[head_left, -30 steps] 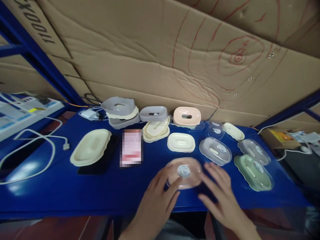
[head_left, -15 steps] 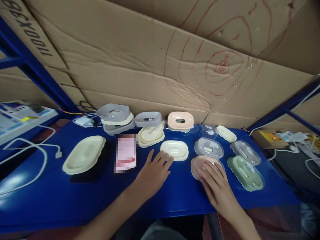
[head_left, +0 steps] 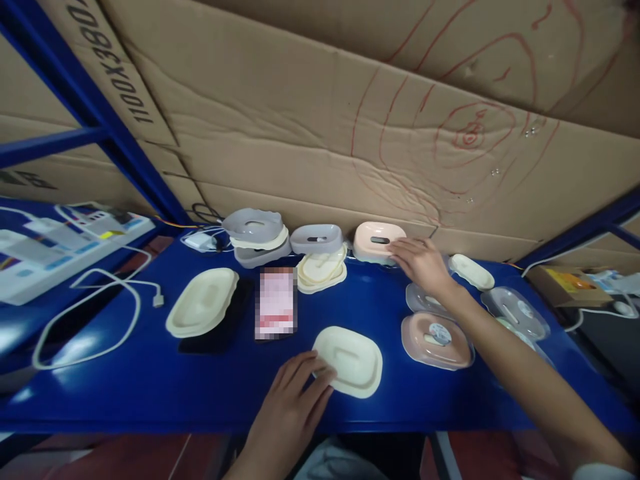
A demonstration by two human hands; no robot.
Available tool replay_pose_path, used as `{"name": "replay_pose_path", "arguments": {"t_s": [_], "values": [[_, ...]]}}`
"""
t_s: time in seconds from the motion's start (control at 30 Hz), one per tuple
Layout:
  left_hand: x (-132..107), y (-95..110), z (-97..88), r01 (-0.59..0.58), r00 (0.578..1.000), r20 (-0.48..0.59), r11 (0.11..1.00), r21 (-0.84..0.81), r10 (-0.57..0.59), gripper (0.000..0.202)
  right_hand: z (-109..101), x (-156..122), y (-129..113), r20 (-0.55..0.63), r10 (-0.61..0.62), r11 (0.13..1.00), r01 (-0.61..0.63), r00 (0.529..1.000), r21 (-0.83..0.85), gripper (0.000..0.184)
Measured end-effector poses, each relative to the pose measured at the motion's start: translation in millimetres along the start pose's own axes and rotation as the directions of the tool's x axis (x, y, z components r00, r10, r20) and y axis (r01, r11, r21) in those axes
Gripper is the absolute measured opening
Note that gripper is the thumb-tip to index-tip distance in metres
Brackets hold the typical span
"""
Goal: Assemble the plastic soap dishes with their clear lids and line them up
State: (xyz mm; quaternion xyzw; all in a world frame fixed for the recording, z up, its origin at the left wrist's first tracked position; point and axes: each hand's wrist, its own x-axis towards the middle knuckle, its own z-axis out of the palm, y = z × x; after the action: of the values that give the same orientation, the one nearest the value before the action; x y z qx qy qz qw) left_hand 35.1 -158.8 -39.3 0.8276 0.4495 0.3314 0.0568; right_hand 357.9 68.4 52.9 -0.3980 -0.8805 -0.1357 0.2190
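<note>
My left hand (head_left: 293, 400) rests on the near left edge of a cream soap-dish tray (head_left: 353, 361) lying near the front of the blue table (head_left: 150, 380); its fingers are spread. My right hand (head_left: 419, 262) reaches to the back of the table, fingers stretched out, touching the right end of a pink soap dish (head_left: 376, 240) by the cardboard wall. My forearm passes over a clear lid (head_left: 419, 300). A pink dish with a clear lid (head_left: 436, 340) sits to the right of the cream tray.
A phone (head_left: 275, 303), a large cream tray (head_left: 202, 302), grey stacked dishes (head_left: 255, 233), a grey dish (head_left: 316, 238) over cream lids (head_left: 320, 268), and lidded dishes (head_left: 515, 312) fill the table. A white cable (head_left: 117, 303) loops at left. Cardboard (head_left: 325, 120) walls the back.
My left hand has drawn the cream tray from mid-table toward the front edge. My right hand left the pink lidded dish and reached back to the pink soap dish.
</note>
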Motion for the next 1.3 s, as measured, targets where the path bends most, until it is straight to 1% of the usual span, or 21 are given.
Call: {"name": "replay_pose_path", "arguments": {"t_s": [0.07,0.1,0.17,0.23,0.3,0.4,0.47,0.53,0.63,0.77,0.9,0.97,1.0,1.03,1.07,1.13,1.17,1.23,1.3], "values": [[-1.2,-1.5,1.4,0.005,1.000,-0.004,1.000,-0.021,-0.005,0.027,-8.6,-4.6,-7.4,-0.066,0.026,1.000,-0.026,0.997,-0.004,0.037],[-1.7,-2.4,2.3,0.007,1.000,-0.003,1.000,-0.028,-0.007,0.026,-14.7,-10.1,-15.4,-0.101,0.038,0.999,-0.039,0.994,-0.004,0.030],[-3.6,-4.3,4.6,0.020,1.000,-0.007,0.999,-0.025,-0.020,0.028,-27.9,-26.4,-39.7,-0.142,0.042,0.999,-0.042,0.989,0.000,0.025],[-7.0,-5.5,7.5,0.056,0.998,-0.032,0.998,0.003,-0.056,0.034,-38.8,-47.6,-73.4,-0.129,-0.002,1.000,0.004,0.992,0.017,0.024],[-10.7,-5.6,9.7,0.106,0.992,-0.074,0.994,0.039,-0.103,0.043,-44.9,-70.0,-111.2,-0.086,-0.076,0.995,0.081,0.993,0.055,0.027],[-13.2,-3.9,9.7,0.155,0.981,-0.129,0.986,0.061,-0.146,0.052,-44.1,-96.9,-160.5,-0.048,-0.101,0.986,0.107,0.994,0.130,0.023],[-12.0,-2.6,7.5,0.137,0.983,-0.133,0.988,0.068,-0.127,0.052,-39.2,-107.1,-181.4,-0.019,-0.100,0.981,0.101,0.995,0.166,0.019],[-10.0,-2.0,5.0,0.093,0.991,-0.105,0.992,0.080,-0.084,0.051,-33.3,-111.5,-191.9,0.027,-0.112,0.976,0.105,0.993,0.190,0.021],[-8.6,-2.2,3.4,0.032,0.998,-0.064,0.996,0.087,-0.027,0.045,-25.5,-112.3,-194.6,0.097,-0.163,0.969,0.141,0.982,0.203,0.029],[-10.0,-3.6,5.8,0.009,0.997,-0.072,0.997,0.078,-0.004,0.031,-17.2,-111.8,-194.6,0.170,-0.220,0.963,0.186,0.961,0.192,0.033],[-9.7,-4.6,7.0,-0.007,0.998,-0.056,0.996,0.090,0.013,0.028,-15.3,-111.2,-196.6,0.205,-0.232,0.958,0.186,0.951,0.220,0.035],[-8.5,-4.6,6.2,-0.006,0.999,-0.053,0.995,0.095,0.011,0.027,-19.9,-110.0,-186.4,0.196,-0.248,0.947,0.195,0.949,0.256,0.035],[-7.7,-4.5,5.5,-0.007,0.999,-0.051,0.995,0.096,0.011,0.027,-23.4,-109.2,-175.1,0.180,-0.245,0.946,0.194,0.953,0.260,0.036],[-6.9,-4.4,4.8,-0.007,0.999,-0.049,0.995,0.096,0.012,0.027,-27.1,-108.5,-159.0,0.162,-0.224,0.951,0.179,0.961,0.252,0.037],[-6.1,-4.2,4.1,-0.009,0.999,-0.047,0.995,0.095,0.013,0.027,-30.7,-108.0,-138.0,0.135,-0.178,0.963,0.145,0.975,0.228,0.040],[-4.9,-4.1,3.2,-0.010,0.999,-0.045,0.996,0.091,0.015,0.028,-36.0,-108.3,-83.0,0.137,-0.023,0.987,0.001,0.990,0.161,0.046],[-4.5,-4.1,3.0,-0.010,0.999,-0.043,0.996,0.089,0.014,0.028,-37.1,-109.1,-51.4,0.151,0.063,0.987,-0.084,0.986,0.137,0.046],[-4.3,-4.2,3.2,-0.010,0.999,-0.045,0.996,0.087,0.014,0.029,-35.7,-111.4,12.5,0.139,0.227,0.962,-0.244,0.964,0.120,0.043],[-4.5,-4.3,4.0,-0.014,0.998,-0.056,0.996,0.087,0.019,0.030,-29.9,-113.4,67.0,0.141,0.360,0.918,-0.377,0.922,0.126,0.042]]}}
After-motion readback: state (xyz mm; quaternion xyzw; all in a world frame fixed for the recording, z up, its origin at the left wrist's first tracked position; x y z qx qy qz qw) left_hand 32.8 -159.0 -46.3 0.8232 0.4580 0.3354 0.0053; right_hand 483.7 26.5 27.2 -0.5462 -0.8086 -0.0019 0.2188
